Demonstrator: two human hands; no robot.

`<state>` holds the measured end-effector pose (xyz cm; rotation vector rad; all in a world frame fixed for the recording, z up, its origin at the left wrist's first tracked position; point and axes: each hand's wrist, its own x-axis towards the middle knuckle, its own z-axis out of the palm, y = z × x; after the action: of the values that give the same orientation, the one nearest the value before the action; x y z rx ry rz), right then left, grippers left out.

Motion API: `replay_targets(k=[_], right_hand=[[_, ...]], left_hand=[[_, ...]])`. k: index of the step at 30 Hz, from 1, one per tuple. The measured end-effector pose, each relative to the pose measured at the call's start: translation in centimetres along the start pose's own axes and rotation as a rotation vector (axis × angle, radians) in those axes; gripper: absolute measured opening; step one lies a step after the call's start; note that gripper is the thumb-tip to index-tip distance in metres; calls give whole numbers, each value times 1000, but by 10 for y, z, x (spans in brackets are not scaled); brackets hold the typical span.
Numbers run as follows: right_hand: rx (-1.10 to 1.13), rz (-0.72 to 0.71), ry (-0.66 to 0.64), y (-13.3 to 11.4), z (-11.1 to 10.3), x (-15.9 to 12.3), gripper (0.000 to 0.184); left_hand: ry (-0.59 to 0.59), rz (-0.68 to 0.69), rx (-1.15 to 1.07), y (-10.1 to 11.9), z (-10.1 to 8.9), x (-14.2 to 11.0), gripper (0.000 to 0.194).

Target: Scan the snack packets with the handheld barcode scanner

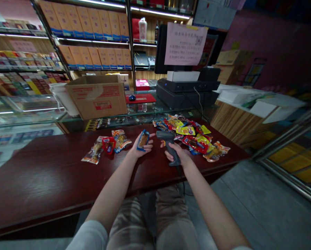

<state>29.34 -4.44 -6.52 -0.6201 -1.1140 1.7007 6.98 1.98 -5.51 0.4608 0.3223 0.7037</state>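
In my left hand (149, 146) lies a small blue-edged snack packet (143, 139) with a brown middle, held palm up above the table. My right hand (180, 152) is wrapped round the grip of a dark grey barcode scanner (174, 149), whose head points left toward the packet. To the right of the scanner spreads a heap of snack packets (186, 130) in red, yellow, blue and orange. A smaller group lies left of my left hand: a red packet (108, 144), a clear and orange packet (92, 152) and another orange-blue packet (121, 140).
The dark red table (48, 166) stands before a glass counter. On that counter are an open cardboard box (99, 99), a mouse (132, 98) and a monitor (162, 48) over a black cash drawer (186, 97). Metal rails (288, 170) stand at the right; the scanner's cable hangs off the table edge.
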Motion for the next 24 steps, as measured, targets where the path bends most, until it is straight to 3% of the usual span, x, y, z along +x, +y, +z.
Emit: replay_targets(k=[4, 9, 14, 24], right_hand=[[-5, 21, -42, 0, 0, -2, 35], [-10, 67, -83, 7, -4, 0, 36], [-42, 119, -111, 11, -5, 2, 41], [-26, 172, -129, 3, 2, -3, 40]], left_hand=[[-13, 70, -29, 2, 3, -3, 77], [99, 227, 0, 5, 2, -2, 99], [156, 339, 41, 7, -1, 0, 100], [164, 419, 72, 4, -4, 2, 92]])
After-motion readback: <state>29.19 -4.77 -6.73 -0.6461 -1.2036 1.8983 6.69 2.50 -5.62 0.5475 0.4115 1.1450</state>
